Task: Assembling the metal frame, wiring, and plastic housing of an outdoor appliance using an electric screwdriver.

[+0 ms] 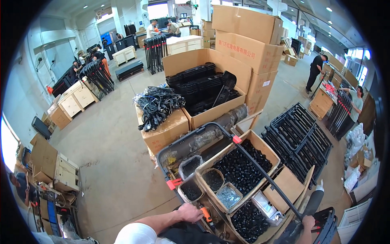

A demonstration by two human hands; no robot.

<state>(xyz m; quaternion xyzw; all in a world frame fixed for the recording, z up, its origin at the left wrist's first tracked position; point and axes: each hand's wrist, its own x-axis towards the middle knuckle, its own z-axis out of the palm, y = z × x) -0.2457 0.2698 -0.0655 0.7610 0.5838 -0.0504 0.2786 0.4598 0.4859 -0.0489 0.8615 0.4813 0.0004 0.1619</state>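
Big carton [260,148] w/ black parts, small box [228,196] w/ screws

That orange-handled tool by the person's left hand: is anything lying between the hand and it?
Nothing visible does. The left hand rests right beside the orange-handled tool, seemingly touching its handle. The cardboard box of black parts lies further off, beyond the tool. The right hand is apart, at the long black bar.

Grey concrete floor [109,138], ceiling lights [85,6], bright windows [357,53].
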